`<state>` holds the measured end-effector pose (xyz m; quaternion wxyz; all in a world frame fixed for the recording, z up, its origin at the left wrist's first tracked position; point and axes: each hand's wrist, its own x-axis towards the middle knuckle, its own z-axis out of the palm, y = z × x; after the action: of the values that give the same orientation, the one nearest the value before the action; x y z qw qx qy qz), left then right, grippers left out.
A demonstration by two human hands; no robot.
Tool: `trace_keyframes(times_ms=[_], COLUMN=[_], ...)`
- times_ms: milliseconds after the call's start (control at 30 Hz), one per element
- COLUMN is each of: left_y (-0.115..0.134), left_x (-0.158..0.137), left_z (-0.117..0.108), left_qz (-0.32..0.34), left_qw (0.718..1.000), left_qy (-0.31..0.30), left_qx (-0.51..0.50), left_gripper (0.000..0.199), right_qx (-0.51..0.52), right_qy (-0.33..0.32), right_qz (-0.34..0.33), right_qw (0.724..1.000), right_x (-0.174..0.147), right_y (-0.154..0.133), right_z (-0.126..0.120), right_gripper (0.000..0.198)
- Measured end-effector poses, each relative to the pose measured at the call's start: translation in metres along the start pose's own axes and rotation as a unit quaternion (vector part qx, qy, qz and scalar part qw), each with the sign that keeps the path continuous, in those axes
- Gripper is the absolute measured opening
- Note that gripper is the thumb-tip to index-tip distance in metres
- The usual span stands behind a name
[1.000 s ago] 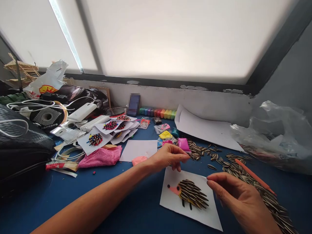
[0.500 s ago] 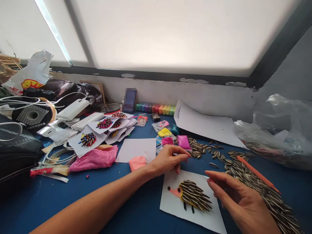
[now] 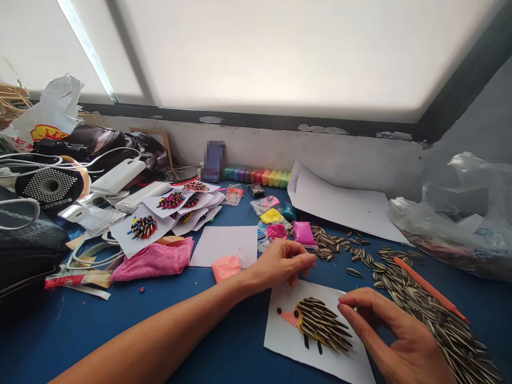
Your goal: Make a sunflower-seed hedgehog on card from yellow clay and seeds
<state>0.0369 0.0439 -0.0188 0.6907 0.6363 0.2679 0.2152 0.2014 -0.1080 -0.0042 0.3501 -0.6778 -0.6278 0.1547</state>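
Observation:
A hedgehog picture lies on a white sheet (image 3: 280,336) in front of me. The hedgehog (image 3: 324,325) has a pink clay face, dark nose and eye, a yellow body edge, dark legs and sunflower seeds as spines. Over the sheet's top left edge is my left hand (image 3: 286,261), thumb and forefinger brought together. My right hand (image 3: 392,330) hovers at the sheet's right edge, its thumb and forefinger pinched. Whatever either pinch may hold is too small or hidden to make out. Loose sunflower seeds (image 3: 424,304) spread to the right.
An orange stick-like tool (image 3: 432,288) rests on the seeds. Colored clay packets (image 3: 304,234) lie beyond my left hand. Finished hedgehog cards (image 3: 140,232), a pink cloth (image 3: 154,260), a blank sheet (image 3: 224,242) and a bag of orange-pink clay (image 3: 226,266) are leftward. A plastic bag (image 3: 452,224) stands right.
The right thumb and forefinger have closed into a pinch. My left thumb and forefinger have come together, with that hand staying near the same place. The view has shifted slightly.

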Motion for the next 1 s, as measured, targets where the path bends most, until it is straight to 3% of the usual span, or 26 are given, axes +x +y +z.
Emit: trace_keyframes(times_ms=[167,367,500,700,1000], left_y=[0.004,0.008,0.009,0.01,0.01], left_x=[0.001,-0.002,-0.005,-0.003,-0.002], left_z=[-0.001,-0.002,-0.002,-0.006,-0.008], left_qz=[-0.004,-0.001,0.007,0.016,0.03], left_qw=[1.0,0.998,0.989,0.967,0.95], left_qy=[0.009,-0.005,-0.047,-0.094,-0.12], left_qx=[0.003,0.066,0.142,0.237,0.288], left_gripper=[0.013,0.02,0.015,0.013,0.015], right_qx=[-0.02,-0.02,-0.019,-0.025,-0.077], right_qy=[0.005,0.008,-0.028,-0.141,-0.16], right_qz=[0.015,0.037,0.041,0.029,0.009], right_qw=[1.0,0.999,0.999,0.989,0.984], right_x=[0.002,0.007,0.011,0.023,0.038], right_y=[0.002,0.006,0.01,0.018,0.011], right_z=[-0.001,-0.004,-0.005,-0.005,-0.002], right_gripper=[0.021,0.025,0.03,0.025,0.029])
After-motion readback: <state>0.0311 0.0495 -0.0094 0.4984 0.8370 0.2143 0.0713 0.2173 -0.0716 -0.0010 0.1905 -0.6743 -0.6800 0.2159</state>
